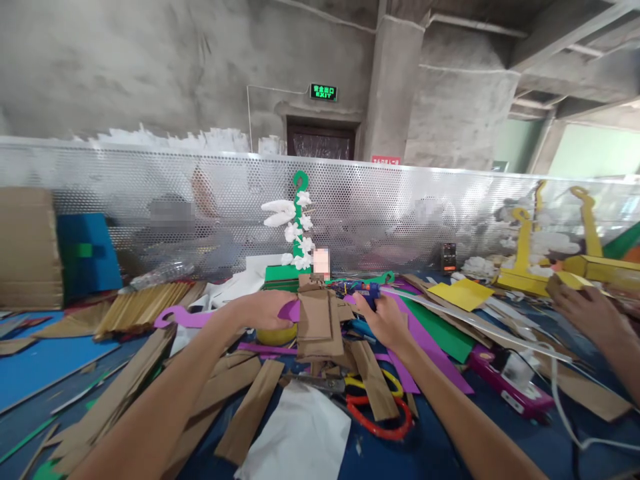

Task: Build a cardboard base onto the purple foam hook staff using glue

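My left hand (pixel 267 311) is closed on a purple foam piece (pixel 290 310) at the left edge of a small brown cardboard box shape (pixel 316 319). In my right hand (pixel 383 319) is a blue glue gun (pixel 367 291), its nozzle end pointing left above the cardboard; a long clear glue stick (pixel 465 321) trails from its back. Behind the cardboard stands a green hook-topped post (pixel 299 248) with white fluffy flowers (pixel 292 232). A yellow roll (pixel 276 335) lies below my left hand. Partly under cardboard strips are red-handled scissors (pixel 383 432) and a yellow-handled pair (pixel 395 381).
Cardboard scraps (pixel 250 417), a white sheet (pixel 303 433) and purple strips cover the blue table. At right are a pink power strip (pixel 510 387) with cables, a phone (pixel 449 257) and a co-worker's hand (pixel 583 308) with a yellow piece. A perforated metal panel (pixel 240 200) stands behind.
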A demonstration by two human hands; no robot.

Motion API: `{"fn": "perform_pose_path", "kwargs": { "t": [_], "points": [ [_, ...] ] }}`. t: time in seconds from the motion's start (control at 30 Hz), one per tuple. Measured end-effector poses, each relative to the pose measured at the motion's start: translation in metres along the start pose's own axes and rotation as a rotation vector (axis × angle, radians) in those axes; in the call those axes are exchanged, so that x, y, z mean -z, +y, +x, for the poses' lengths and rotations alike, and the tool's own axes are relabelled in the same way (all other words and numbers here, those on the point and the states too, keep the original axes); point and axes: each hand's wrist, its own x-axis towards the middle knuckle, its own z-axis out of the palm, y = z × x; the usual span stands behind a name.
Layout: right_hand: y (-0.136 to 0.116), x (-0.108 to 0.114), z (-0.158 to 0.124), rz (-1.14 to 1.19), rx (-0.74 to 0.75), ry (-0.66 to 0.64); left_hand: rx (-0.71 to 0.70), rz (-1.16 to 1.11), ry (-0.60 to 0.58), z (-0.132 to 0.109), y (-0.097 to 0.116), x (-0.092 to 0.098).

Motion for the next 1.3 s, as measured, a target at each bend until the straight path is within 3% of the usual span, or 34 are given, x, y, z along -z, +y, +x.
{"fn": "perform_pose_path", "kwargs": {
  "t": [0.13, 0.4, 0.6, 0.9, 1.3],
  "points": [
    [0.002, -0.004, -0.002, 0.077, -0.017, -0.104, 0.014, 0.003, 0.018, -0.002, 0.0, 0.002],
    [0.006, 0.006, -0.004, 0.502, -0.194, -0.332, 0.079, -0.022, 0.055, -0.005, -0.012, 0.001],
    [0.007, 0.02, -0.011, 0.501, -0.031, -0.592, 0.108, -0.01, 0.029, -0.006, -0.016, 0.001],
    [-0.007, 0.013, -0.016, 0.369, 0.11, -0.519, 0.125, -0.009, 0.034, -0.006, -0.012, 0.003],
    [-0.004, 0.008, -0.018, 0.33, 0.098, -0.456, 0.12, -0.014, 0.036, -0.005, -0.017, 0.001]
  ]
}}
